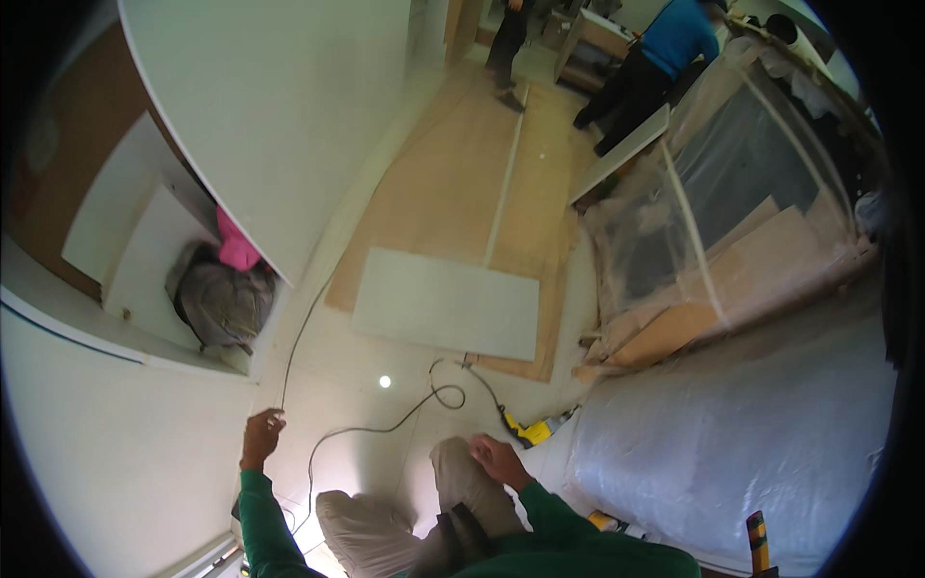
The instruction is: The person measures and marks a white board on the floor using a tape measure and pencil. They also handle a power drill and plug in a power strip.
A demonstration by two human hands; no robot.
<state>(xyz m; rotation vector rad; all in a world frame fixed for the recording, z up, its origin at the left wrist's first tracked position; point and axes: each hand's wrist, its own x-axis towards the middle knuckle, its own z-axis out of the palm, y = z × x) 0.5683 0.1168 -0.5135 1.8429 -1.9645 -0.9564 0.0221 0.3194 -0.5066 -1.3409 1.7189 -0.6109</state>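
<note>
Matt cloth trousers (364, 525), glossy floor (352, 397)

A green top (597, 556) with long green sleeves (268, 520), beige trousers (371, 535) (creased around the knees), and dark, blurred strips (461, 535) near the waist.

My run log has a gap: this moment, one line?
left hand: by cable, contact unclear; right hand: by right knee; yellow power tool: on floor

Your view: moderate, hazy light; floor (352, 390) brightest near your legs (371, 530); one round white glare spot (385, 381); sheen on plastic wrap (694, 462); black corners, bowed edges; distant detail soft.
</note>
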